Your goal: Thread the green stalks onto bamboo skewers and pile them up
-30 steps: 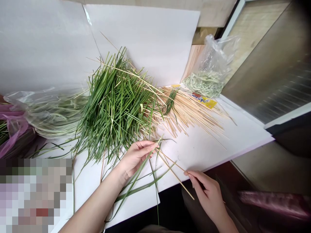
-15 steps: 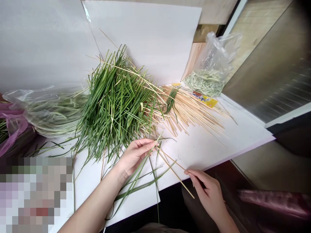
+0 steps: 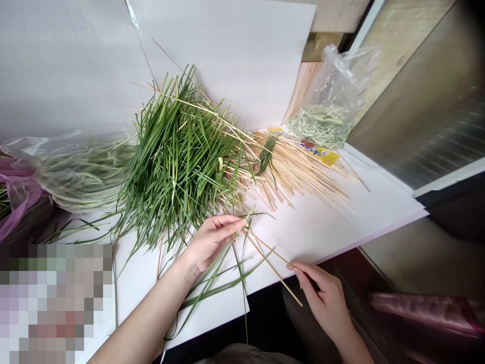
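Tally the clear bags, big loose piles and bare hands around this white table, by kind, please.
Clear plastic bags: 2 (left bag, right bag)
Pile of green stalks: 1
Pile of thin wooden sticks: 1
Hands: 2 (left hand, right hand)
Total: 6

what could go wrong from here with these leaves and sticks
The thin tan wooden stick pinched in the right hand might poke the left hand's fingers, close to its far end.

The long, flat green leaves trailing below the left hand could snag or tear.
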Demonstrator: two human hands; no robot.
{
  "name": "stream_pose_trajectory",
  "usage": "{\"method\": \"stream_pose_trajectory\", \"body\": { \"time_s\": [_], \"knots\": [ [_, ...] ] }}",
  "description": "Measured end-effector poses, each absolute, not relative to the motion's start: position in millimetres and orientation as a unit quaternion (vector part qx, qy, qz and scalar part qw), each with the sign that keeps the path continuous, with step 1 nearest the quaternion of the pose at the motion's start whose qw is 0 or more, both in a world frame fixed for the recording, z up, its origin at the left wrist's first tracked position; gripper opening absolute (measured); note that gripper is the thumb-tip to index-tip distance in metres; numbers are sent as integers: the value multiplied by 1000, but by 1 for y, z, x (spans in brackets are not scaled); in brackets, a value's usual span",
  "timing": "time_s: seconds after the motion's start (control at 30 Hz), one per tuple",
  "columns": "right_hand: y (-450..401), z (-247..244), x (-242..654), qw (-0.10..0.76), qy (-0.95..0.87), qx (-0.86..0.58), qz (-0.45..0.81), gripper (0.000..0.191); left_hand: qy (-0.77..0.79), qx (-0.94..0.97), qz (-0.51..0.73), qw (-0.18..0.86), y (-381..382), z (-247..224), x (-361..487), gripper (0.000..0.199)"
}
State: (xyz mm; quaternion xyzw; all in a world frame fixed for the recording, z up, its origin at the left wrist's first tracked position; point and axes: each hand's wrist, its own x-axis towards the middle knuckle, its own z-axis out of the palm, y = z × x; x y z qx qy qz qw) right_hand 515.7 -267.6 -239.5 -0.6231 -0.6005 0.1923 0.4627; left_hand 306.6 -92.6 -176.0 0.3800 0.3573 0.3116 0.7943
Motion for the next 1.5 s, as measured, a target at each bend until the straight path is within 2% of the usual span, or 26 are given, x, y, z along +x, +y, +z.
{"method": "stream_pose_trajectory", "body": {
  "time_s": [0.6, 0.9, 1.13, 1.5],
  "knots": [
    [-272, -243, 516, 462, -594, -630, 189, 18, 361, 441, 315, 759, -94, -178, 306, 23],
    [-272, -251, 519, 462, -616, -621, 149, 17, 354, 479, 319, 737, -97, -175, 306, 28],
    [-277, -251, 516, 461, -590, -640, 173, 16, 355, 462, 369, 724, -100, -179, 311, 23],
    [-274, -251, 513, 467, -597, -632, 161, 17, 366, 442, 372, 730, -105, -182, 313, 22]
  ]
}}
